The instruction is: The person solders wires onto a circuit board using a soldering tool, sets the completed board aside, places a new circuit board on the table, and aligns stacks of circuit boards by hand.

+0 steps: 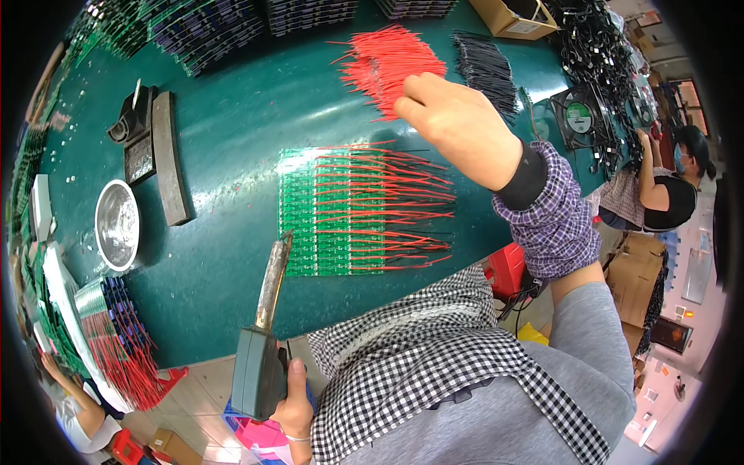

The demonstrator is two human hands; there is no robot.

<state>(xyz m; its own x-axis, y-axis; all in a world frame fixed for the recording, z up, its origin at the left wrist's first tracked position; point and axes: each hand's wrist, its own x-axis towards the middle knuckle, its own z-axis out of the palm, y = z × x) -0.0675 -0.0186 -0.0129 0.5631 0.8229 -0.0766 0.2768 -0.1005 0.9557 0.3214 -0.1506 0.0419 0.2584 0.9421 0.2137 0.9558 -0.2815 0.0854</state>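
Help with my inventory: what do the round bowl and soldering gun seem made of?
Round bowl: probably polished metal, given its bright glints. Soldering gun: casing likely matte teal-grey plastic, judging by its even colour; barrel apparently metal, silvery under brown stains.

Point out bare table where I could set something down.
Free: the green table between the curved bar and the wired boards, and nearer the front between the metal bowl and the soldering iron. Crowded: the far side, with stacked boards, red wires and black wires, and the right, around the fan.
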